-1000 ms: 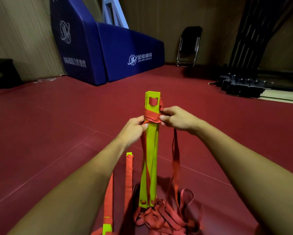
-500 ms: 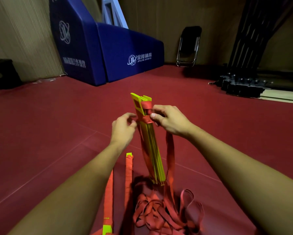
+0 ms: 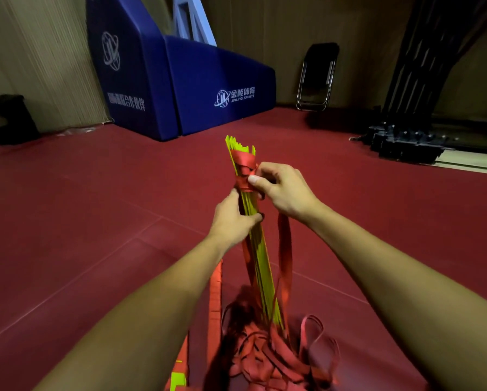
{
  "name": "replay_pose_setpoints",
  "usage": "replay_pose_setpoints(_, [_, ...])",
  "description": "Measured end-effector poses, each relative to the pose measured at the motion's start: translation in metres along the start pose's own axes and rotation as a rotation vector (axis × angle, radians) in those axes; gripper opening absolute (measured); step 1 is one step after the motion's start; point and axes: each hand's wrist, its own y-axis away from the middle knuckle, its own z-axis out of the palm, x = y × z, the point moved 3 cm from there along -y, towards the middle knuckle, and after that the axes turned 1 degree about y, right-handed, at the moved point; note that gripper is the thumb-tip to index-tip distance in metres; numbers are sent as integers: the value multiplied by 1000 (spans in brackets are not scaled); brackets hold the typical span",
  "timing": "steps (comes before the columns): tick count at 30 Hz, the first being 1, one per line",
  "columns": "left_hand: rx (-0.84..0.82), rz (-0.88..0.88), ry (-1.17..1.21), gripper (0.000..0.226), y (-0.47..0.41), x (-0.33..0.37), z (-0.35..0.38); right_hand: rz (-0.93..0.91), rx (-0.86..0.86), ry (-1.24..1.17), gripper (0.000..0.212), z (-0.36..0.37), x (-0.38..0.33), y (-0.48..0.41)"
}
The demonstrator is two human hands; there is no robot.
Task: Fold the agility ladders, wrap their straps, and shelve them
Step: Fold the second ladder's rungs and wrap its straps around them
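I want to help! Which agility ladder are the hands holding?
The upright yellow ladder bundle: left hand grips it, right hand pinches its red strap. The other ladder lies on the floor.

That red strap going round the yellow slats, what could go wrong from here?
The wrap sits near the top of the slats, pinched by the right hand; it might slide off. The left hand grips just below, so the lower ends could fan apart. The loose strap heaped on the floor may snag.

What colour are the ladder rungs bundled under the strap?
Yellow-green rungs, wrapped in a red strap; the head view shows it best.
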Motion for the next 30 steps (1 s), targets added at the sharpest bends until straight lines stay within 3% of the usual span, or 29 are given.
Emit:
replay_pose_setpoints(5, [-31, -87, 160, 31, -5, -2, -2, 44, -294, -274, 4, -4, 4, 1])
replay_pose_setpoints(12, [-89, -98, 263, 42, -10, -11, -2, 200, -92, 25, 32, -10, 19, -5])
replay_pose_setpoints(14, [-114, -106, 283, 46, -10, -10, -3, 224, -35, 65, 31, -9, 23, -6])
replay_pose_setpoints(21, [-226, -87, 314, 58, -8, -2, -9, 191, -125, -381, 26, -2, 18, 0])
replay_pose_setpoints(28, [-294, -108, 237, 47, -11, -10, -8, 212, -105, -353, 35, 9, 23, 3])
replay_pose_setpoints(30, [-306, -85, 169, 54, -7, -13, -2, 222, -62, -372, 31, 12, 19, 0])
